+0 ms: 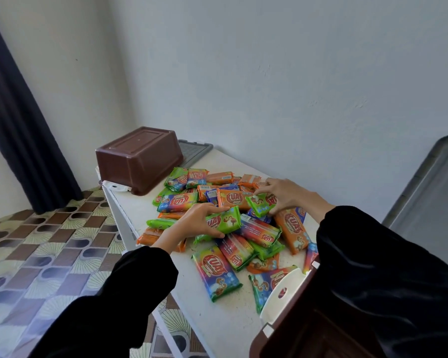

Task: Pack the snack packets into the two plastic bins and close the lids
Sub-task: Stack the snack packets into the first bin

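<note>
A heap of several snack packets [259,229], green, orange and rainbow coloured, covers the middle of the white table [217,319]. My left hand [198,219] grips a green packet [224,220] at the heap's left side. My right hand [286,195] pinches a smaller green packet [260,204] near the heap's top. One brown plastic bin [139,158] lies upside down at the table's far left corner. The second brown bin [308,332] stands open at the near right, under my right sleeve, with a white latch [282,293] on its rim.
A grey lid [193,152] lies flat behind the overturned bin against the wall. Another grey lid [429,192] leans at the far right. A dark curtain [18,120] hangs at left over a patterned floor [44,254]. The table's left edge drops off beside my left arm.
</note>
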The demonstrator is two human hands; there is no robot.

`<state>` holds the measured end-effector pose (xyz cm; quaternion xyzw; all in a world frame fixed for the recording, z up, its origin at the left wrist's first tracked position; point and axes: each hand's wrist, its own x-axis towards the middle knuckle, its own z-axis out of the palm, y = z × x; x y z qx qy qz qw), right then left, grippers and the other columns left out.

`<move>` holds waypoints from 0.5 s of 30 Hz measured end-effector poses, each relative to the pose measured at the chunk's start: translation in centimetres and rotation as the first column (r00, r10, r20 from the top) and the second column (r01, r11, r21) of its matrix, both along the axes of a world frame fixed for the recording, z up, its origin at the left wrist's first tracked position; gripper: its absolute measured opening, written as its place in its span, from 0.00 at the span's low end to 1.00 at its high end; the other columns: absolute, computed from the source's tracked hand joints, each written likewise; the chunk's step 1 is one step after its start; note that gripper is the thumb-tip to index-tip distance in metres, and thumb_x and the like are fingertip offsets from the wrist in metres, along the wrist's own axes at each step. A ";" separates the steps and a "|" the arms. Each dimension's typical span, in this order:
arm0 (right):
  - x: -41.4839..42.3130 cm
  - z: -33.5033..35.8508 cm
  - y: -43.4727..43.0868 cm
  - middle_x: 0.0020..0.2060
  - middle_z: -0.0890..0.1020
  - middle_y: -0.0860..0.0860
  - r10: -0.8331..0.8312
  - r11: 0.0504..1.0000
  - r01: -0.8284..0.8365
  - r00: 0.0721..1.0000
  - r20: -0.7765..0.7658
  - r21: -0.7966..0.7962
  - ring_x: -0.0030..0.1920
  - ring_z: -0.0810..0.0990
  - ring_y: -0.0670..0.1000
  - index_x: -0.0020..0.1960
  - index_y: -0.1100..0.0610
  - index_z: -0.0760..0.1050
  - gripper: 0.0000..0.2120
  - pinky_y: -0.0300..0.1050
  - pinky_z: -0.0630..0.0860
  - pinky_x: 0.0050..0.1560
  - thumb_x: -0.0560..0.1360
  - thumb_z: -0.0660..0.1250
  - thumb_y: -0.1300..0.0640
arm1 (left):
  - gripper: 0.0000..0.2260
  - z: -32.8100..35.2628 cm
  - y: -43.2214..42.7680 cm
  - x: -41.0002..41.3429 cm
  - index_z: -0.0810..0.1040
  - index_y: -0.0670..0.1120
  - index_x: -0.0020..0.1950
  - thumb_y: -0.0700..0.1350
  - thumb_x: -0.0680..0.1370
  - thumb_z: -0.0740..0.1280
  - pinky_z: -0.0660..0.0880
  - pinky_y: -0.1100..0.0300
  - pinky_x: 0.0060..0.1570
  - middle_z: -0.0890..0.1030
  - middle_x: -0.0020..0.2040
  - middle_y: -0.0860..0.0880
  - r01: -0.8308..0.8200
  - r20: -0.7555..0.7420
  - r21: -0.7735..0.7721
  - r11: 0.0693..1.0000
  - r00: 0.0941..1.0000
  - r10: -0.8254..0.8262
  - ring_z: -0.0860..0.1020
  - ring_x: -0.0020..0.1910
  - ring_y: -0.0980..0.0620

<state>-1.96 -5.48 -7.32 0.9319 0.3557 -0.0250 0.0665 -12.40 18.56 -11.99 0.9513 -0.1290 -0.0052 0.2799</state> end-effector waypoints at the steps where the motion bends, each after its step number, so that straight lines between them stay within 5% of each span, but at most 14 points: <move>1: -0.2 0.1 -0.5 0.60 0.70 0.55 -0.028 0.998 0.027 1.000 0.009 0.062 0.57 0.72 0.54 0.70 0.46 0.66 0.34 0.42 0.67 0.54 0.67 0.74 0.47 | 0.32 0.3 -0.1 0.1 0.70 0.53 0.69 0.51 0.67 0.76 0.66 0.62 0.56 0.77 0.58 0.49 0.001 0.010 -0.004 1.000 1.000 -0.001 0.73 0.55 0.54; 4: -0.7 0.9 -2.1 0.55 0.70 0.56 -0.126 0.965 0.115 0.992 0.030 0.237 0.51 0.73 0.54 0.70 0.47 0.68 0.34 0.42 0.68 0.50 0.66 0.74 0.47 | 0.33 1.5 -0.6 0.2 0.70 0.54 0.68 0.52 0.65 0.77 0.67 0.54 0.66 0.77 0.63 0.50 0.007 0.047 -0.031 0.999 0.999 -0.005 0.73 0.64 0.51; 7: -1.9 2.6 -3.9 0.55 0.69 0.55 -0.228 0.917 0.208 0.973 0.021 0.341 0.53 0.72 0.54 0.69 0.47 0.69 0.34 0.44 0.70 0.49 0.65 0.75 0.46 | 0.33 3.6 -1.8 0.3 0.71 0.53 0.68 0.51 0.65 0.77 0.67 0.57 0.63 0.76 0.65 0.49 0.036 0.106 -0.047 0.998 0.994 -0.031 0.73 0.64 0.51; 15: -8.6 5.3 -9.5 0.55 0.71 0.53 -0.422 0.864 0.389 0.906 0.039 0.319 0.55 0.72 0.52 0.69 0.43 0.68 0.33 0.43 0.66 0.46 0.66 0.72 0.40 | 0.32 8.1 -7.2 0.4 0.72 0.54 0.68 0.52 0.65 0.77 0.71 0.60 0.55 0.79 0.54 0.50 0.203 0.190 -0.005 0.979 0.962 -0.198 0.74 0.53 0.55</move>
